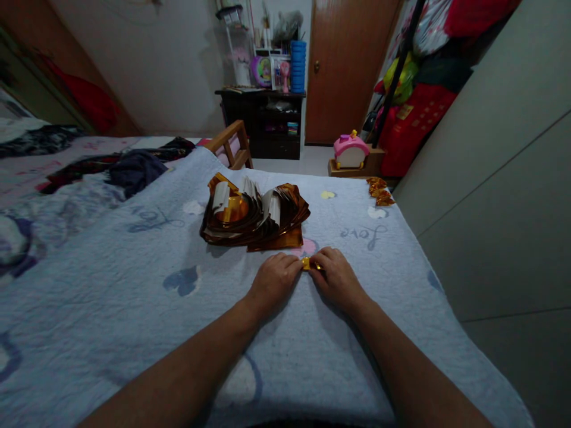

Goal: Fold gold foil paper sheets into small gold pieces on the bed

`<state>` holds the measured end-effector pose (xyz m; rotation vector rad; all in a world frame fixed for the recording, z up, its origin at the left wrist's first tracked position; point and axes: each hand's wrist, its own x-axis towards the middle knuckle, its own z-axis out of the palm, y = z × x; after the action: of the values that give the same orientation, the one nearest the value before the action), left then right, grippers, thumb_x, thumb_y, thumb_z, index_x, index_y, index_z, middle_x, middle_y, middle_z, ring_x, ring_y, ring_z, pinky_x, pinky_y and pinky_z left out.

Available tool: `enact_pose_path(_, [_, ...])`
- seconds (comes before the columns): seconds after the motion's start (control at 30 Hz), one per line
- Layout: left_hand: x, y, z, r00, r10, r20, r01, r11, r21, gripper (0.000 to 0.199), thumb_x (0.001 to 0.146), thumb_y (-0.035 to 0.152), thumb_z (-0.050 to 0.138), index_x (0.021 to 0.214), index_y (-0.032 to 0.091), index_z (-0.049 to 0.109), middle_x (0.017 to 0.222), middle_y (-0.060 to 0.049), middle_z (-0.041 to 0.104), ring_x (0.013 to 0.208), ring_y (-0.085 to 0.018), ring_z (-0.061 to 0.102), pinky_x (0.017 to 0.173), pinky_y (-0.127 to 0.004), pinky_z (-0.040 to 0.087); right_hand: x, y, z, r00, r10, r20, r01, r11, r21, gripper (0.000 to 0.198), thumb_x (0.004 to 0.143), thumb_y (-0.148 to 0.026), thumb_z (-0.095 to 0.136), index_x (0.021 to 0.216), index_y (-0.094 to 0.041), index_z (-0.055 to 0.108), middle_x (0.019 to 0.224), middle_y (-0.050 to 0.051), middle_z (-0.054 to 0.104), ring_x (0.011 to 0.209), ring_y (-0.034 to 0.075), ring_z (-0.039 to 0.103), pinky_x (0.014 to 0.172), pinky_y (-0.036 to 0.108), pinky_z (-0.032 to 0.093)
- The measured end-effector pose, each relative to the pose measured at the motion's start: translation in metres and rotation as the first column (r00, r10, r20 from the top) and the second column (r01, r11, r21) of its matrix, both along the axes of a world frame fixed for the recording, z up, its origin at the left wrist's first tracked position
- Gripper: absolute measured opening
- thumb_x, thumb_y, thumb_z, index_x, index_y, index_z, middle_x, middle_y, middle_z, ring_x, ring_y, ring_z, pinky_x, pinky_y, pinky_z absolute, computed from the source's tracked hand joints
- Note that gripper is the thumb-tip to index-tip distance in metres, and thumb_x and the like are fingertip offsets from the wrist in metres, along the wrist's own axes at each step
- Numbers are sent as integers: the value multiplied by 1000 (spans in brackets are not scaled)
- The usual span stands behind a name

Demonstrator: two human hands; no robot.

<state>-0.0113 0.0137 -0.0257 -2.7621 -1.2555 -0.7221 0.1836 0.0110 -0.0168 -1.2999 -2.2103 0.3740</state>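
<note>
Both my hands meet over the blue cloth (214,333), low on its surface. Between them is a small strip of shiny gold foil (306,263). The fingers of my left hand (277,274) are closed on its left end. My right hand (335,274) pinches the right end, and a bit of gold shows under its fingertips. Just beyond my hands lies a large loose stack of amber-gold foil sheets (285,238), curled up, with white paper showing among them. At the far right corner sit several small crumpled gold foil pieces (379,191).
A pale cabinet wall (499,238) runs along the right side. Dark clothes (136,172) lie at the left. Past the far edge stand a wooden chair back (232,145), a pink toy (351,151), a dark shelf unit (276,128) and a brown door (350,71).
</note>
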Motion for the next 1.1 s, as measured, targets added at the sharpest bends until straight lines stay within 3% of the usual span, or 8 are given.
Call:
enact_pose_path(0.27, [0,0,8,979,-1,202,30,990,-138,13,93,17,61,103,15,70,98,-9,73,92,-24,66,84,-39,54,-1,0,-2,997,-9,-82,8,1000,-9,6,93,-17,61,95,-16,67,96,10,63,93,24,57,85,37,46])
enact_pose_path(0.47, [-4,1,13,891,87,446,63,948,-311,13,89,18,67,102,18,72,101,-7,75,93,-21,70,85,-33,55,-4,-4,4,977,1,-214,-17,997,-73,7,91,-14,60,93,-18,66,92,7,62,86,20,60,78,32,47])
enact_pose_path(0.63, [-4,0,16,862,86,499,105,934,-343,15,91,17,65,103,19,74,101,-6,76,94,-19,71,86,-31,55,-8,-6,7,953,1,-303,-27,996,-82,15,86,-8,57,94,-18,65,93,7,63,88,20,61,80,32,48])
enact_pose_path(0.77, [-2,-1,16,867,94,490,78,945,-319,19,91,18,66,109,18,72,105,-7,75,97,-20,70,87,-32,56,-9,-6,7,942,-28,-336,5,998,-70,18,81,-5,56,91,-19,64,91,6,62,87,20,60,79,32,48])
enact_pose_path(1.1, [-2,-4,10,910,-21,415,88,986,-143,23,97,18,57,114,17,71,113,-10,69,104,-20,69,90,-32,58,-10,-7,7,928,-90,-361,74,996,-56,13,86,-15,58,97,-20,61,96,8,62,89,22,61,79,35,50])
